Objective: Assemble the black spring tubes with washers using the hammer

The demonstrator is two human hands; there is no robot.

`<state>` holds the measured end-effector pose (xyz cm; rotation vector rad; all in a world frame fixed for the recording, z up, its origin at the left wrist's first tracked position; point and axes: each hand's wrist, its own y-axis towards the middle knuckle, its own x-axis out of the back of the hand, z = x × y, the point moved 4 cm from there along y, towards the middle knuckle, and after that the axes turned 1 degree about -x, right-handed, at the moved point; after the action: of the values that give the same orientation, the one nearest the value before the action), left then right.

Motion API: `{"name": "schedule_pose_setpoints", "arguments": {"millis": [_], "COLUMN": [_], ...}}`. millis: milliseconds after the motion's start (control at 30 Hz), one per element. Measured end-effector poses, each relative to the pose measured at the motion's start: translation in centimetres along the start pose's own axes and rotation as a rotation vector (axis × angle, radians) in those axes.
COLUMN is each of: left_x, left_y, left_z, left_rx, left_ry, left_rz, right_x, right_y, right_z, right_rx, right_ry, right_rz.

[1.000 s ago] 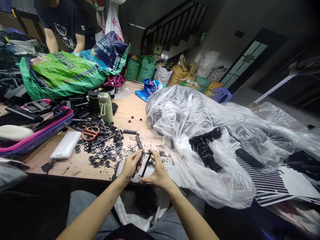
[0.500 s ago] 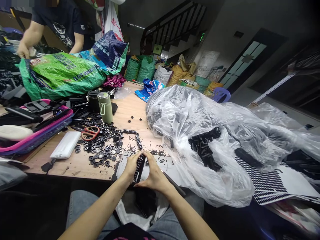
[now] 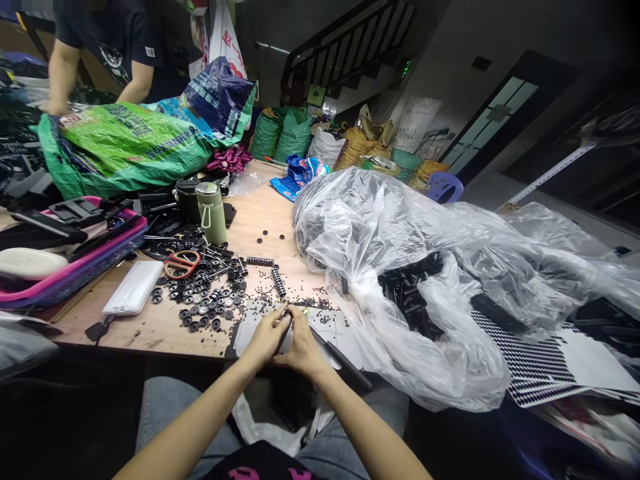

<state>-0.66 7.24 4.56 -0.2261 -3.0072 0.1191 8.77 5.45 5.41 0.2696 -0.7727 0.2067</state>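
Note:
Over the front edge of the table, my left hand (image 3: 267,335) and my right hand (image 3: 306,348) are closed around a narrow black strip-like piece (image 3: 285,340). Fingers cover most of it, so its exact kind is hidden. Just beyond my fingertips lies a stacked row of black rings (image 3: 279,282), and a second ringed row (image 3: 260,261) lies farther left. Many tiny black beads (image 3: 320,301) are scattered around. Beneath my hands is a pale grey sheet (image 3: 245,337). A dark rod-shaped tool (image 3: 345,365) rests at its right side.
Black round caps (image 3: 210,307), orange-handled scissors (image 3: 183,265), a white power bank (image 3: 134,288) and a green bottle (image 3: 213,213) stand left. A pink-rimmed basket (image 3: 100,257) is beyond. A large clear plastic bag (image 3: 370,220) fills the right. A co-worker (image 3: 107,60) handles a green sack (image 3: 130,153).
The black piece has turned between my hands; its ringed face showed before and is now mostly covered. My fingers have closed further around it. The co-worker's arms have shifted.

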Motion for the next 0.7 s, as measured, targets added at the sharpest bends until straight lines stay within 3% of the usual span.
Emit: {"name": "schedule_pose_setpoints", "arguments": {"millis": [100, 167, 267, 367, 467, 567, 700], "left_x": [-0.4, -0.7, -0.5, -0.1, 0.2, 0.4, -0.3], "left_y": [-0.7, -1.0, -0.9, -0.6, -0.4, -0.4, -0.8], "left_z": [1.7, 2.9, 3.9, 3.7, 2.8, 2.3, 2.5], "left_rx": [-0.287, -0.403, -0.537, -0.625, -0.656, -0.673, -0.654], "left_ry": [0.469, 0.682, 0.893, 1.016, 1.123, 1.194, 1.259], "left_rz": [-0.028, 0.008, 0.070, 0.128, 0.161, 0.158, 0.095], "right_x": [-1.2, -0.7, 2.2, 5.2, 6.3, 5.8, 4.4], "right_y": [-0.5, -1.4, -3.5, -5.4, -5.8, -5.5, -5.5], "right_z": [-1.6, -2.9, -5.5, -7.0, -6.2, -4.3, -3.3], "right_rx": [-0.017, -0.052, -0.241, -0.407, -0.446, -0.414, -0.452], "right_ry": [-0.097, -0.194, -0.443, -0.606, -0.470, -0.284, -0.386], "right_rz": [-0.055, -0.074, -0.148, -0.113, -0.068, -0.106, 0.021]}}
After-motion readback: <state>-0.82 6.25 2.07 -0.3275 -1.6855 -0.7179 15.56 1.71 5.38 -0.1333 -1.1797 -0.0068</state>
